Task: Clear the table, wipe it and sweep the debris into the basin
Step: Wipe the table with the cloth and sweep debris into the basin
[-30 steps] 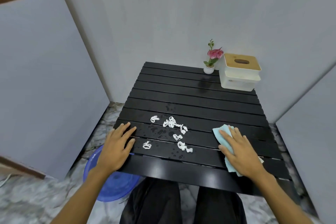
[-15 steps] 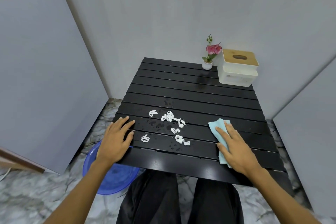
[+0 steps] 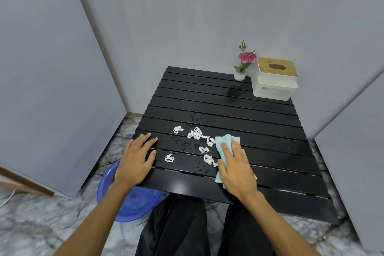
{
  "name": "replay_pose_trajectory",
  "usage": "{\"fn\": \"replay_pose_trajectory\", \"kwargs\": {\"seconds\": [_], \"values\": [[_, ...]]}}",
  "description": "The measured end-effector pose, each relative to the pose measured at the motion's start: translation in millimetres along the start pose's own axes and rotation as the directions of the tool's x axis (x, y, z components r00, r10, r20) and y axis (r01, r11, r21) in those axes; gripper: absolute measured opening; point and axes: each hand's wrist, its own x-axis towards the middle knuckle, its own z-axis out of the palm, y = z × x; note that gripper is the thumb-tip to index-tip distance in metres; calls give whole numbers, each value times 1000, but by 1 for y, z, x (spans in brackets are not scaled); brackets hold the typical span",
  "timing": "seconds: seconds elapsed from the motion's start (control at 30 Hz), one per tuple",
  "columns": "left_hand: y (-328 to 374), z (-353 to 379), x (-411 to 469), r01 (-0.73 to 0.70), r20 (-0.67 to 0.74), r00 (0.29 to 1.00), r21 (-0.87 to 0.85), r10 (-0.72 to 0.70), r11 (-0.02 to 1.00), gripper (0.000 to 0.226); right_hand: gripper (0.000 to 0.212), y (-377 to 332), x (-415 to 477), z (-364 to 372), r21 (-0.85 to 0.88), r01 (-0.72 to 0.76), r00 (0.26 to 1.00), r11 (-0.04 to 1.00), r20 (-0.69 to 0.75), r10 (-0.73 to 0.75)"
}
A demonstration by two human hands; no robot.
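Observation:
A black slatted table (image 3: 239,110) carries several white crumpled scraps (image 3: 197,134) and water drops near its front left. My right hand (image 3: 236,167) lies flat on a light blue cloth (image 3: 225,143), pressing it onto the table just right of the scraps; the cloth's left edge touches the nearest pieces. My left hand (image 3: 136,161) rests flat at the table's front left corner, fingers spread, holding nothing. A blue plastic basin (image 3: 126,203) sits on the floor below that corner, partly hidden by my left arm and the table.
A small potted pink flower (image 3: 243,64) and a white tissue box with a wooden lid (image 3: 275,79) stand at the table's far right corner. Grey walls close in on the left, back and right. My dark-trousered knees (image 3: 176,224) are under the front edge.
My right hand has slid the cloth leftward across the table until it reaches the scraps. My left hand has stayed at the front left corner.

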Motion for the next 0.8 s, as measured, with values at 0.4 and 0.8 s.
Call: {"fn": "replay_pose_trajectory", "kwargs": {"seconds": [0.4, 0.8], "values": [[0, 1, -1, -7, -5, 1000, 4, 7, 1000, 53, 50, -46, 16, 26, 53, 97, 995, 994, 25, -98], [-2, -4, 0, 7, 26, 1000, -55, -5, 998, 54, 70, -82, 15, 7, 612, -9, 1000, 791, -10, 19]]}}
